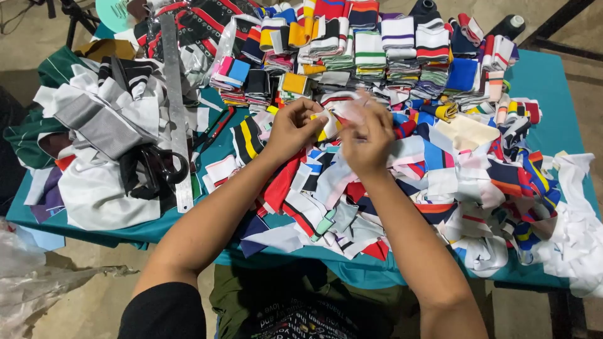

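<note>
My left hand (294, 127) and my right hand (366, 137) meet above a loose heap of striped knit fabric strips (352, 194) on a teal table (546, 75). Both hands pinch the same small strip of fabric (331, 120), white with yellow and red on it, held between the fingertips. My right hand is blurred by motion. Behind the hands stand neat folded stacks of striped strips (370, 53) in many colours.
Black scissors (158, 164) and a long metal ruler (176, 107) lie on grey and white cloth pieces (100, 119) at the left. Black thread cones (512, 24) stand at the back right. A clear plastic bag (31, 276) lies on the floor at lower left.
</note>
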